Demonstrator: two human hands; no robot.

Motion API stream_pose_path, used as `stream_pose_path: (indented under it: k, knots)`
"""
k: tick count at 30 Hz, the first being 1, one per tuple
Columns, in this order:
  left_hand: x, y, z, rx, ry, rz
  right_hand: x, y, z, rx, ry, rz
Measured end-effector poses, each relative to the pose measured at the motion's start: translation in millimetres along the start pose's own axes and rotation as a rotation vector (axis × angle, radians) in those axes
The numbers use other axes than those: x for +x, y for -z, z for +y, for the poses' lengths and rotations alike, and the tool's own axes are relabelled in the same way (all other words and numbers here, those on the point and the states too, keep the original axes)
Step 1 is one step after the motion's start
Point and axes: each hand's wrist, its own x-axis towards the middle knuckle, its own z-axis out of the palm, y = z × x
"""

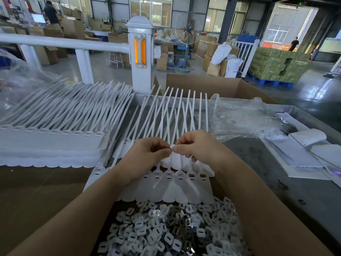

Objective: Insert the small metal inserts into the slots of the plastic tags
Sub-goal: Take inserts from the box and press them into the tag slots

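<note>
- A pile of small inserts (169, 231) fills the cardboard box (46, 200) nearest me, white and dark pieces mixed, each with a slot in its middle.
- To the left lies a stack of tag strips (51, 143), its thin tails fanning up and away toward a white railing post (140, 52) with orange reflectors.
- Crumpled clear plastic bags (243, 119) sit to the right, with white sheets (304, 154) beyond them.
- My forearms cross over the box and hide part of the strip I am working on.
- The plastic tags (177, 182) lie in a joined row between my hands and the pile, heads with slots side by side, long axes running away from me, tails pointing far.
- My left hand (145, 156) has its fingers curled, pinching a small white piece at the tip.
- My right hand (195, 146) pinches the same white piece (172, 146) from the other side, just above the tag row.
- The grey table (276, 182) is dull and scuffed; around it is a warehouse with stacked cartons and a glossy floor.
</note>
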Motion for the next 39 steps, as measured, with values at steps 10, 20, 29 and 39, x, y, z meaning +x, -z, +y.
stream_pose_path:
  k: [10,20,29,39]
  knots:
    - [-1,-2,3,0.086,-0.008,-0.046,-4,3,0,0.063,-0.024,-0.117]
    - [1,-7,-6,0.582,-0.186,-0.082,-4,11,-1,0.018,-0.177,-0.142]
    - [10,-22,-14,0.952,-0.109,-0.021,-12,28,6,0.091,-0.322,-0.238]
    - [10,-25,-19,0.988,-0.135,0.053,-13,30,3,-0.132,-0.358,-0.379]
